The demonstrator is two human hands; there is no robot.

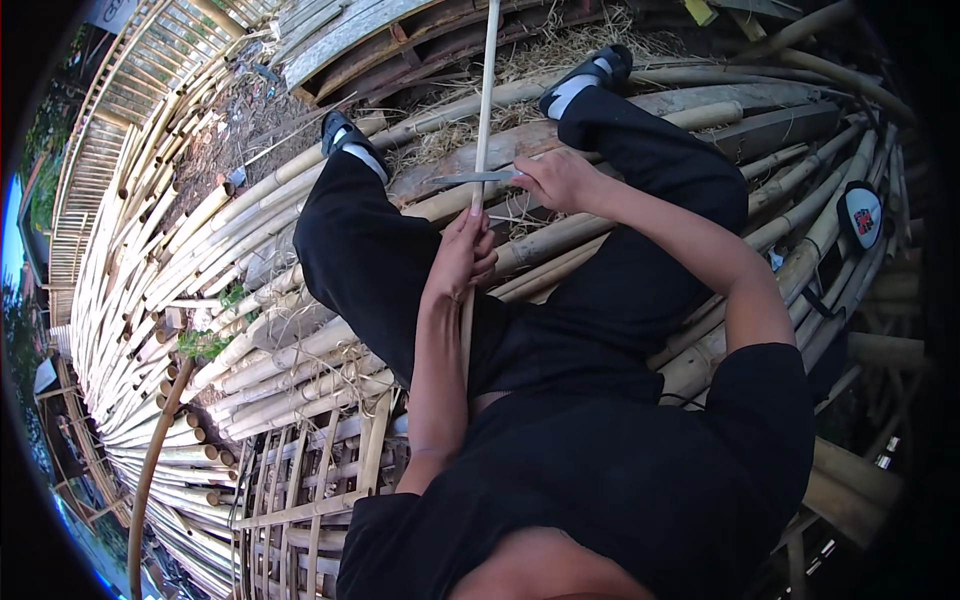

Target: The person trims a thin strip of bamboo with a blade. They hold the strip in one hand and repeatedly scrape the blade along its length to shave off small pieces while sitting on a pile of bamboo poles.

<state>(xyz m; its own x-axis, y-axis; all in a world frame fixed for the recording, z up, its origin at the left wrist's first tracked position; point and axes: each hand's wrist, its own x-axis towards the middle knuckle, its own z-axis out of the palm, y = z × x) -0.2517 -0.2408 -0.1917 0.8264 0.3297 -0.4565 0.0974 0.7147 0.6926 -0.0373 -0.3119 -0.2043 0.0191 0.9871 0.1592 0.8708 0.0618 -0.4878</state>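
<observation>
A long pale bamboo strip (487, 85) runs away from my lap, between my legs, toward the far edge of the view. My left hand (461, 252) is closed round it near my left knee. Just beyond that grip, a knife (462, 178) lies across the strip, its grey blade pointing left and touching or almost touching it. My right hand (560, 182) is closed on the knife's handle, which the fingers mostly hide. Behind my left hand the strip's near end passes under my left forearm.
I sit on bamboo poles (540, 245), legs spread. Stacked poles (190, 260) fill the left, and a bamboo lattice (300, 480) lies at lower left. A wooden frame (370, 45) stands ahead beside dry shavings (530, 65). A white-and-black cap-like item (860, 213) rests at right.
</observation>
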